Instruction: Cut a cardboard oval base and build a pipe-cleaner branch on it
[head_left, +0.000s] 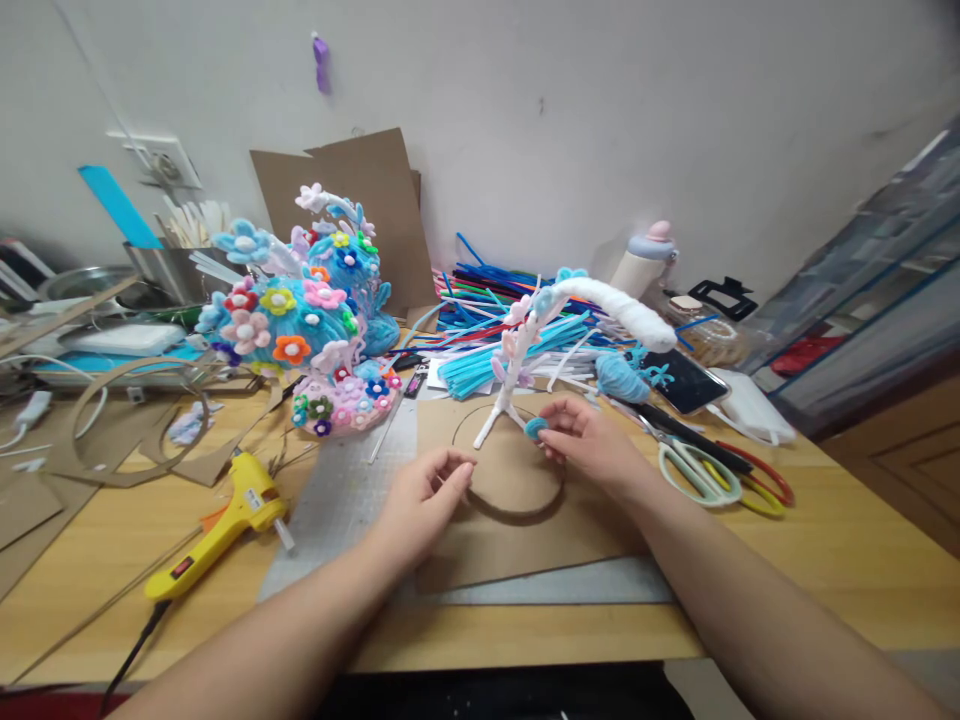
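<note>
A branch-like stem (pixel 512 375) wrapped in white fuzzy material stands on splayed feet, its top arching right to a thick white end. Small pink and blue flowers are fixed along it. Beneath its feet is a round cardboard disc (pixel 517 480), lying over a cardboard sheet (pixel 480 560). My left hand (pixel 431 490) has thumb and fingers closed at the disc's left edge. Between the thumb and fingers of my right hand (pixel 581 435) is a small round blue fuzzy piece (pixel 535 428), beside the stem's right foot.
A yellow glue gun (pixel 225 520) lies left, below a finished-looking flowered piece (pixel 300 320). Pipe cleaners (pixel 517 350) are heaped behind the stem. Scissors (pixel 701 475), a phone (pixel 686 380) and blue yarn (pixel 621 377) lie right. A bottle (pixel 641 265) stands by the wall.
</note>
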